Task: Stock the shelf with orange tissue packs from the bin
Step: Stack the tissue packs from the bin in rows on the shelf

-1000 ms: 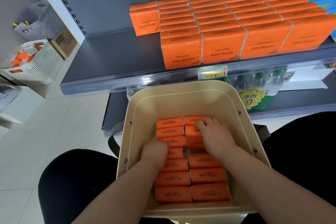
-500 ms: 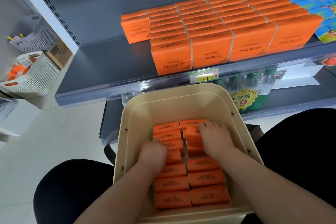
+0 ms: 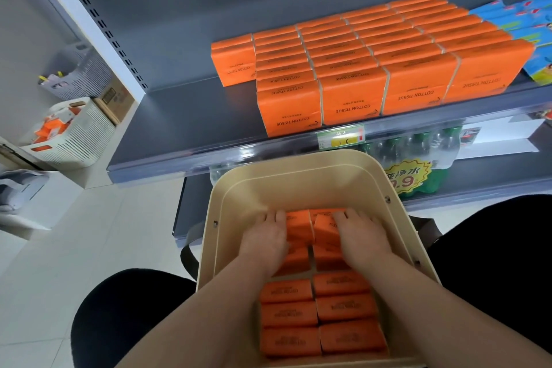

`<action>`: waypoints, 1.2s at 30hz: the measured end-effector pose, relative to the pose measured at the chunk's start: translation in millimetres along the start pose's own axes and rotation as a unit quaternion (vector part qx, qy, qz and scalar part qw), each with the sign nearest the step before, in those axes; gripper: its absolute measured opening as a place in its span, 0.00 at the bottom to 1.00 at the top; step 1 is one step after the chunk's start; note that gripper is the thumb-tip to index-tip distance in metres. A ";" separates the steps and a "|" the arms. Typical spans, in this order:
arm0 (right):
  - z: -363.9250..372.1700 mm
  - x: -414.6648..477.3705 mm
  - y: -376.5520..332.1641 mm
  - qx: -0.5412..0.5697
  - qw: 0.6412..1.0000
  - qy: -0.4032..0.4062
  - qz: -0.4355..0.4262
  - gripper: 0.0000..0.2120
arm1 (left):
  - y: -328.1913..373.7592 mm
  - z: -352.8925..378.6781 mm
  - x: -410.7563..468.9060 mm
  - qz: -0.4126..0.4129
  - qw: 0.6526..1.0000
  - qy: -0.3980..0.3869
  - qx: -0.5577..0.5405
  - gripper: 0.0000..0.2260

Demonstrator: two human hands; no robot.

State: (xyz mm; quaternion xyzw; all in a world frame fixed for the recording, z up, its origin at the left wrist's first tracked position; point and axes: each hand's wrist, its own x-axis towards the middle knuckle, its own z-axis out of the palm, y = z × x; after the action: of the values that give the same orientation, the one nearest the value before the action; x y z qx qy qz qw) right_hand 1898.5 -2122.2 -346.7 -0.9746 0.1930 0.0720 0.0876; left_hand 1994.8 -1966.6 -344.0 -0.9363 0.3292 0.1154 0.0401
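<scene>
Two baskets sit at far left beyond the shelf's end: a grey basket (image 3: 82, 69) behind, and a white slotted basket (image 3: 76, 136) with orange items in it, a cardboard box (image 3: 115, 101) just beside it. Next comes the dark grey shelf (image 3: 185, 116), its left part bare. Orange tissue packs (image 3: 352, 92) stand on it in tight rows running from front edge to back, printed COTTON TISSUE, with one shorter row at their left end. A price tag (image 3: 340, 139) sits in the shelf's front rail below them.

Below the rail, a beige bin (image 3: 298, 176) rests between the person's black-clad knees. More orange tissue packs (image 3: 316, 314) lie flat inside it in two columns. The left hand (image 3: 265, 237) lies palm-down on the far packs of the left column, fingertips reaching their far edge. The right hand (image 3: 363, 233) lies likewise on the right column. Between the two hands a pack sits tilted. Both thumbs are hidden, so I cannot tell whether either hand clasps a pack or merely presses on it.

Green-capped water bottles (image 3: 418, 152) stand on the lower shelf to the right, and blue packs (image 3: 525, 30) adjoin the orange rows at far right.
</scene>
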 end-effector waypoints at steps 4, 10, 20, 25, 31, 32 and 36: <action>0.2 1.5 -0.6 0.001 1.000 -0.012 -0.007 0.18 | -3.5 4.0 3.0 -0.003 0.999 0.018 0.046 0.19; -14.1 -2.5 -1.7 0.001 1.000 0.008 -0.001 0.18 | -7.7 -10.9 -3.2 -0.045 0.998 -0.019 -0.049 0.22; -87.8 -19.0 -8.9 -0.033 0.984 0.165 -0.060 0.21 | -28.0 -103.2 -29.8 0.001 0.983 0.139 -0.124 0.14; -143.0 -13.9 -17.6 -0.042 0.974 0.214 -0.065 0.26 | -31.1 -151.4 -34.5 -0.023 0.960 0.205 -0.189 0.15; -218.1 18.2 -20.0 -0.046 0.946 0.315 -0.063 0.29 | -54.5 -206.7 -24.3 -0.071 0.916 0.310 -0.243 0.18; -227.9 27.3 -21.5 -0.047 0.942 0.326 -0.062 0.28 | -60.4 -212.9 -18.8 -0.079 0.912 0.316 -0.249 0.18; -251.8 71.9 -29.3 -0.051 0.942 0.328 -0.059 0.25 | -83.5 -226.9 13.0 -0.106 0.918 0.303 -0.232 0.15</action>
State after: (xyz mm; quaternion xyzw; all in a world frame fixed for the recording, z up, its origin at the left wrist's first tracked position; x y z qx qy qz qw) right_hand 2002.5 -2171.6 -109.6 -0.9572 0.1487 -0.2469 -0.0258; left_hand 2100.0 -1943.7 -127.1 -0.9388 0.1888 -0.1061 -0.2680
